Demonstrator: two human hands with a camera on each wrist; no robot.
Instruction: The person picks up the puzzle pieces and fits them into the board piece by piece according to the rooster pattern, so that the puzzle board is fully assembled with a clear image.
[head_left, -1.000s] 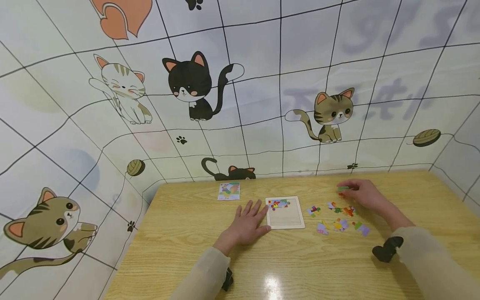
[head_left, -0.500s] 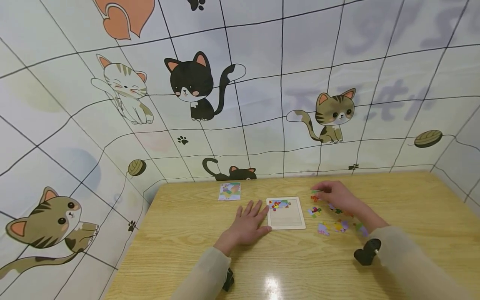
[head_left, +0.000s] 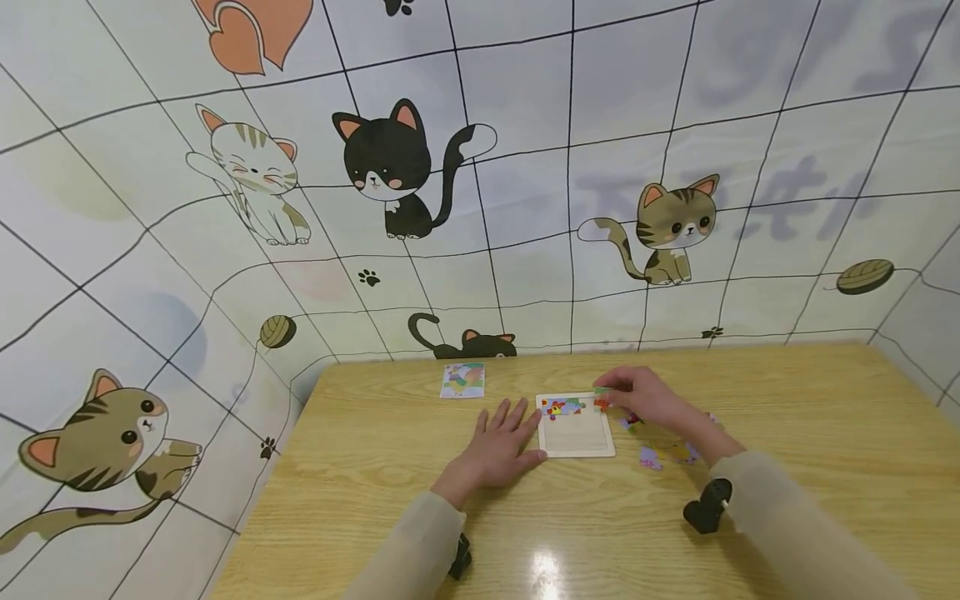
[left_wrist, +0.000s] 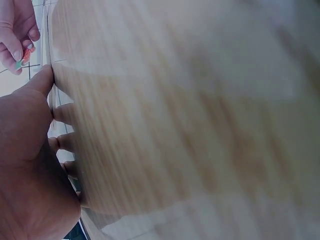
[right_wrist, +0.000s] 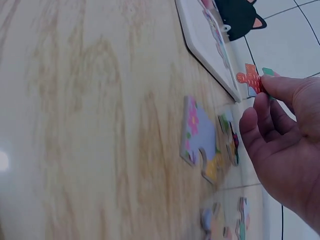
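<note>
Puzzle piece point(right_wrist: 252, 79) pinched by right hand point(head_left: 648, 400) at tray's point(head_left: 576, 448) 1 o'clock; thin, light, stiff — best held by edges. Left hand point(head_left: 498, 446) laid flat, spread.

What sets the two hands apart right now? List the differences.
The left hand lies flat on the table, fingers straight, thumb against the puzzle tray's left edge. The right hand is raised at the tray's top right corner, pinching a red-and-green puzzle piece. The left holds nothing. Both wear pale long sleeves and a wrist camera.
</note>
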